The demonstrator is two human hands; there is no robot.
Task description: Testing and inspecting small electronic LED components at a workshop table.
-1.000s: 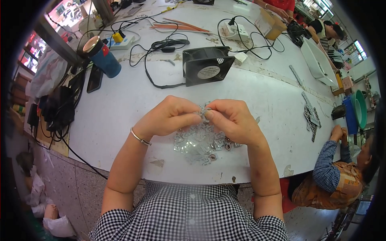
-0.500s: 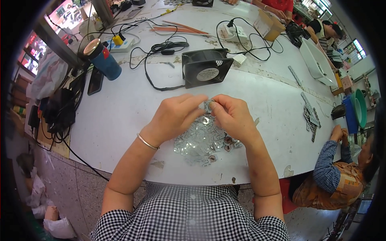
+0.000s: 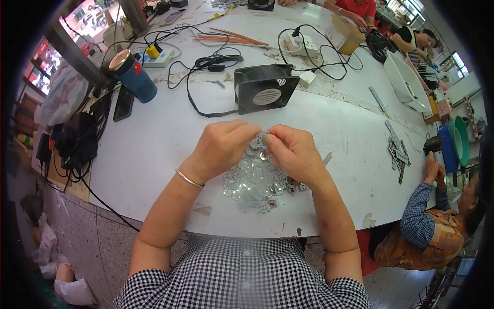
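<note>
My right hand pinches a small flat silvery-grey piece between thumb and forefinger. Fingers bent and drawn together, my left hand meets it from the other side; its fingertips are partly hidden, and what they grip is too small to make out. Under both hands a loose pile of small shiny silvery and clear pieces is spread on the white table. A few round brownish discs lie at its near right edge. Just beyond my hands stands a black box fan.
A blue tumbler and a phone are at the left, beside black cables and adapters. Power strips lie beyond the fan. Linked metal strips lie at the right, near a seated co-worker and a white basin.
My fingertips have shifted slightly left and down over the pile, and the pinched piece has turned. The co-worker at the right has raised their hands a little.
</note>
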